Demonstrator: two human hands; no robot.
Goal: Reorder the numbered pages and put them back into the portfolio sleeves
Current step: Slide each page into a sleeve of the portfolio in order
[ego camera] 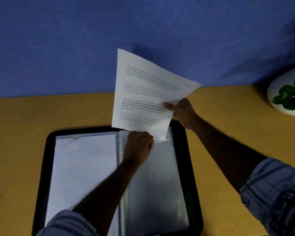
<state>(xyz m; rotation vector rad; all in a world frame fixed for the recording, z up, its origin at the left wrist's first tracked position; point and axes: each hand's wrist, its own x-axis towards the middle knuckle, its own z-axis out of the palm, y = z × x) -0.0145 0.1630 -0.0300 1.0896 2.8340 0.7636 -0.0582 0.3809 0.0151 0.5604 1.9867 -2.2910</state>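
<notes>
Portfolio [44, 167] 1, potted plant [289, 97] 1.

The open portfolio [43, 167] lies flat on the desk [15, 133], at the front; a sheet [82, 167] sits in its left sleeve; the left hand [138, 145] holds the top of the right sleeve [157, 184]; the right hand [182, 113] holds a loose page [143, 86] up over the far edge, its low corner at that sleeve's top; a plant pot [276, 99] stands far right; a wall [58, 40] is behind the desk.
</notes>
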